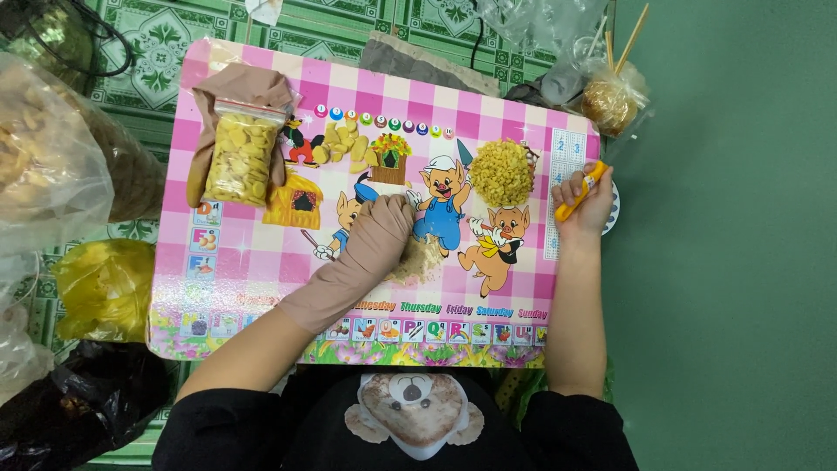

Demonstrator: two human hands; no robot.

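Observation:
My left hand [375,240], in a tan glove, lies flat on a small heap of pale crumbs [420,259] in the middle of the pink checked cartoon table [261,262]. My right hand [582,202], bare, grips a small orange-handled tool [582,190] at the table's right edge. A mound of small yellow chopped pieces [502,172] sits just left of the right hand. Several pale yellow slices [347,144] lie loose at the upper middle. A clear bag of yellow slices [239,159] rests on a tan cloth at the upper left.
Large clear bags of chips [52,157] stand at the left, with a yellow bag [105,288] and a black bag [78,401] below them. A wrapped golden ball with sticks [610,98] lies at the upper right. Green floor [732,262] lies to the right.

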